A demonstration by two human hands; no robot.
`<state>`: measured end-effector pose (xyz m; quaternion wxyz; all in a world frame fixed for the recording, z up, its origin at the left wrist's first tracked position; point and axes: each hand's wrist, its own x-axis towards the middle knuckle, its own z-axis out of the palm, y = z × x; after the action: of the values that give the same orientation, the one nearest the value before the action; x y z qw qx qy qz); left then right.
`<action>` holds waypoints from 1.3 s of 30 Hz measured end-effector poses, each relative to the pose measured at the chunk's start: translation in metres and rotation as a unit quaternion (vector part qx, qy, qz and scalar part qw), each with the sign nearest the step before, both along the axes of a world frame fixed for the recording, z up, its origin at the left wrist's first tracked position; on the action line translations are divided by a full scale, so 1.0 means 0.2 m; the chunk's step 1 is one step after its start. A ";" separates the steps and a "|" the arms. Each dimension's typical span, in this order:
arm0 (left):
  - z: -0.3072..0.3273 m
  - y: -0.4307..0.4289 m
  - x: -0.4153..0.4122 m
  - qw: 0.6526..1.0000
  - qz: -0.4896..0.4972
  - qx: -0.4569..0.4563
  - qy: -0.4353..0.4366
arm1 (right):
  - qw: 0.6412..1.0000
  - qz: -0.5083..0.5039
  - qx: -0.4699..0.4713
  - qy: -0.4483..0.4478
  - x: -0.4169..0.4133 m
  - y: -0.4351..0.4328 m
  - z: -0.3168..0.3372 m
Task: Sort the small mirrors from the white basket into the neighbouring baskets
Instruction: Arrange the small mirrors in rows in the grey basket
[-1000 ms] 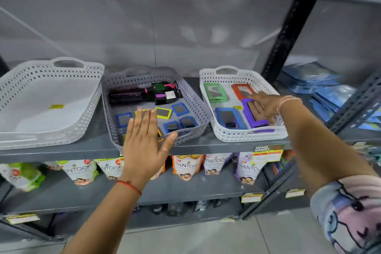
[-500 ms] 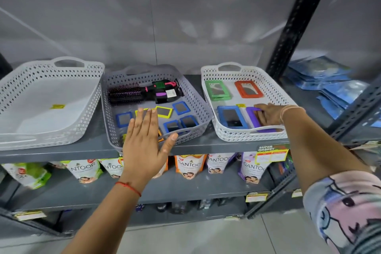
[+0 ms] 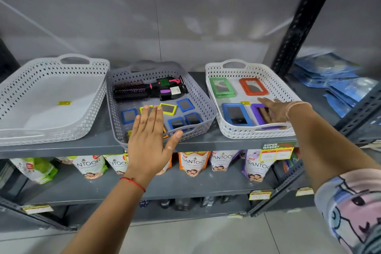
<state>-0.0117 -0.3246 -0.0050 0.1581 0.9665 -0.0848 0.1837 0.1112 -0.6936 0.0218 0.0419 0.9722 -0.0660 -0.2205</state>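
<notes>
**Flat hands over perforated plastic baskets**

The right hand (image 3: 275, 110) lies open-fingered on a purple-framed rectangular mirror (image 3: 260, 114) in the white lattice basket (image 3: 268, 76) (gripping nothing). The left hand (image 3: 149, 140) hovers flat, empty, above the grey basket (image 3: 198, 97).

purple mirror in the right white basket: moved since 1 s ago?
Yes. The purple mirror went from raised and tilted in the right hand to lying flat in the white basket's front right corner, beside the blue mirror, hand now open on it.

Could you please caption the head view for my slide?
Right hand flat on purple-framed mirror in white basket; left hand open before grey basket.
</notes>
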 end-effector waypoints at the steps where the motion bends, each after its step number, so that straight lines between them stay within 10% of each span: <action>1: 0.00 0.00 0.00 1.000 0.000 0.000 0.000 | 1.000 0.000 -0.015 0.014 -0.03 0.01 0.03; 9: 0.01 0.00 0.00 1.000 -0.002 -0.006 0.007 | 0.993 0.074 0.058 -0.077 0.00 0.18 0.21; 15: 0.03 0.02 -0.02 0.999 0.013 -0.033 0.007 | 0.910 0.198 0.228 -0.283 0.02 0.56 0.28; 25: 0.04 0.20 0.00 0.998 0.047 -0.044 0.028 | 0.890 0.241 0.338 -0.189 -0.08 1.07 0.11; 39: 0.03 0.29 0.01 0.996 0.031 -0.070 0.047 | 0.928 0.274 0.237 -0.091 0.10 1.21 0.10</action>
<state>-0.0090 -0.2657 0.0004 0.2229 0.9629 -0.0340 0.1485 0.1305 -0.4506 0.0417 -0.1368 0.9501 0.2531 -0.1202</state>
